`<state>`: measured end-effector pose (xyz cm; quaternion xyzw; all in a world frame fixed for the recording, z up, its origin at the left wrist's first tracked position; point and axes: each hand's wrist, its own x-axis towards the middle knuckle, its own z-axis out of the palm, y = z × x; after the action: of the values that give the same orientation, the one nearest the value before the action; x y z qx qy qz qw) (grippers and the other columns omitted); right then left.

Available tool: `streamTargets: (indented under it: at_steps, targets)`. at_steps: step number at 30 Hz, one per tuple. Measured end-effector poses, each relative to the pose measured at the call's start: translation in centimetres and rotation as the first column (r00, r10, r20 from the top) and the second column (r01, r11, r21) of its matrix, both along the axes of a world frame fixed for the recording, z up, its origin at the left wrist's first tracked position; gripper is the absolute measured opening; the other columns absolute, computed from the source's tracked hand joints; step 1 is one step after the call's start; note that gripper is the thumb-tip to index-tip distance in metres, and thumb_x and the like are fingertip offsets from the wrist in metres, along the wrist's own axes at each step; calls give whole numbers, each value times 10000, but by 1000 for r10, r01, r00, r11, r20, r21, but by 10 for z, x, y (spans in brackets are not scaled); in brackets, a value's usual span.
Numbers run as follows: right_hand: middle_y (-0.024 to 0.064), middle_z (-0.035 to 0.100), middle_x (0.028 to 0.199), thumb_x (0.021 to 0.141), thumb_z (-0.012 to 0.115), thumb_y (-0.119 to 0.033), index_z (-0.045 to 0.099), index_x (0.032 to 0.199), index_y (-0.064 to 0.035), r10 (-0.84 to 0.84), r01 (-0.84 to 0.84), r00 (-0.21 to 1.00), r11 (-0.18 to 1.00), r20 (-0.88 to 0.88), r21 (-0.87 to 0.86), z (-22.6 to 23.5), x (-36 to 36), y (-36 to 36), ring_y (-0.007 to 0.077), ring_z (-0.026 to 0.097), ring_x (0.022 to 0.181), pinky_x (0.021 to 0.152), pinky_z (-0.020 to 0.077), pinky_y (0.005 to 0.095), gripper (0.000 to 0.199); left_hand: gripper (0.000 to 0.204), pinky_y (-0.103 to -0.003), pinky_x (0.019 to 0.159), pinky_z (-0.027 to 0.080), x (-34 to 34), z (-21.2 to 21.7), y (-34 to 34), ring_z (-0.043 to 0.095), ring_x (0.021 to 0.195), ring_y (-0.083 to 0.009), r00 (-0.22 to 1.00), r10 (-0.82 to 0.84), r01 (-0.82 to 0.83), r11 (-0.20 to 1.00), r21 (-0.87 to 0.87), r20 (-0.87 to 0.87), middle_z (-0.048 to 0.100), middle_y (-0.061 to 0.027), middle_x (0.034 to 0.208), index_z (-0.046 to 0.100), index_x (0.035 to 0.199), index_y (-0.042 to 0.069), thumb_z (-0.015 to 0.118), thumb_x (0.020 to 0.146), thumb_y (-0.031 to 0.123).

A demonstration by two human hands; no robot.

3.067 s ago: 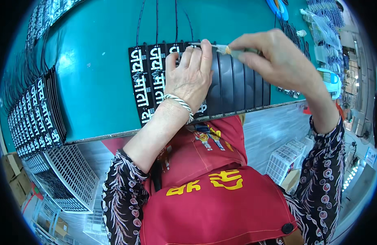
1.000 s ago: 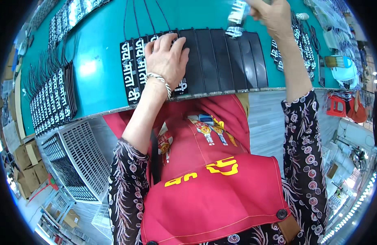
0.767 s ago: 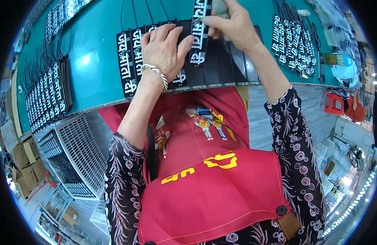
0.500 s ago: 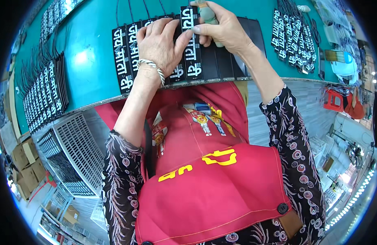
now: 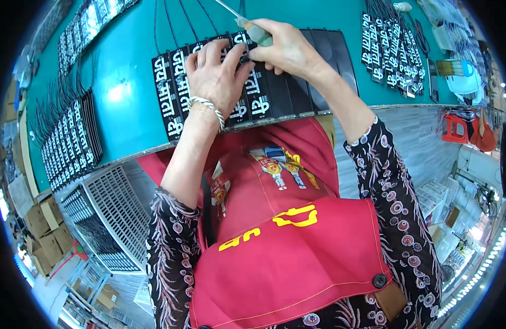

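Observation:
A row of black strips with white lettering lies side by side along the near table edge, thin black cables running from their far ends. My left hand rests across several of them, fingers spread and lightly bent, thumb near the printed strip beside it. Closed in my right hand is a tool with a greenish translucent handle and a thin pale shaft pointing away to the far left; its exact kind is unclear. The right fingertips meet the far part of that strip, partly hiding it. Plain black strips continue rightward.
The green table carries stacks of similar strips at left and right. A brush lies by a pale blue container at far right. Below left stands a white crate; a red stool is at right.
My right hand has moved left and tipped the tool, so its shaft now shows. The strip under my fingers has dropped level with the row. My left hand has shifted slightly nearer.

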<state>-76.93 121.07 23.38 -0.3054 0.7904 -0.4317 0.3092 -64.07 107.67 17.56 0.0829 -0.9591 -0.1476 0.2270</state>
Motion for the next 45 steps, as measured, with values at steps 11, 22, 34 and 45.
streamTargets:
  at_steps: [11,22,34,45]
  targets:
    - [40,654,934,892,719,-133,564,1346,-12,-204,207,978,973,41,-103,-1,-9,67,53,564,645,493,454,200,494,346,-518,1085,328,-8,11,8,500,1302,-269,999,-28,30,997,-72,40,573,-79,1339,678,1211,191,696,904,351]
    - [2,631,926,910,720,-155,604,1337,-45,-157,195,965,965,210,-173,-10,-31,87,36,560,649,503,459,189,456,439,-525,1115,300,-24,12,21,473,1364,-231,982,-100,119,987,-108,163,555,-45,1423,637,1301,138,637,946,397]
    - [29,675,1040,935,687,-180,620,1331,-56,-80,75,997,980,-19,-183,-9,-29,87,99,623,835,703,521,250,420,494,-538,1116,286,-32,14,21,461,1376,-228,970,-92,115,989,-92,225,538,-65,1436,574,1342,111,625,945,401]
    - [149,688,1076,928,618,-84,655,1255,-38,105,-109,872,994,-478,20,13,-17,94,271,661,887,793,526,342,332,458,-499,1062,331,-32,19,19,521,1276,-215,984,-56,72,993,-91,168,591,-51,1352,574,1309,128,642,928,372]
